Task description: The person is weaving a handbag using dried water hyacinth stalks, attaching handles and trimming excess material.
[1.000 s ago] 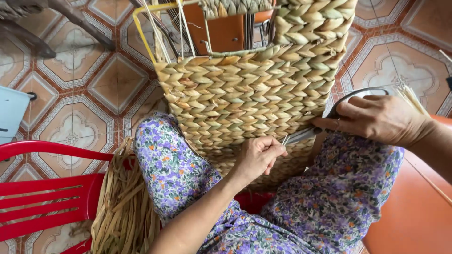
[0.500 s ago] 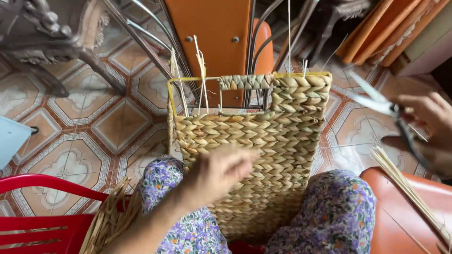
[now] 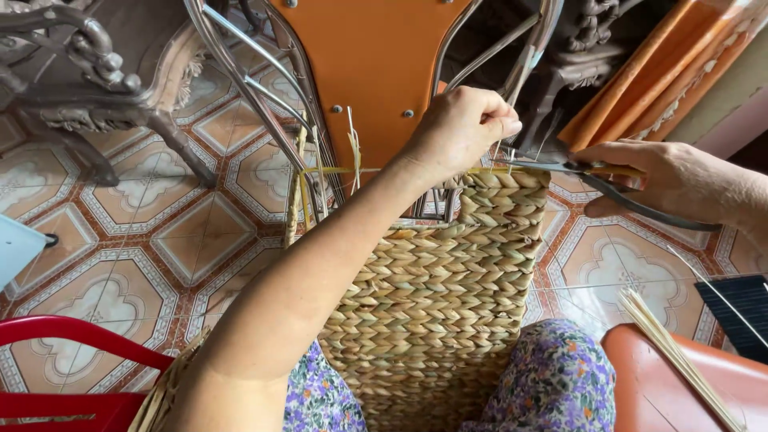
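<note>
The woven basket (image 3: pixel 436 296) stands between the knees, its base cut off below and its inside hidden. Left hand (image 3: pixel 460 128) at the top rim, fingers pinching a thin strand (image 3: pixel 502 152), barely discernible. Right hand (image 3: pixel 668 180) closed around the scissors (image 3: pixel 608 186), blades at the rim. Half a second earlier the left hand lay blurred across the basket front and the scissors were raised clear.

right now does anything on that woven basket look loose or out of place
Yes: stray straw ends stick up untrimmed from the woven basket rim. The left hand pinches one while the right hand brings scissors to it.
</note>
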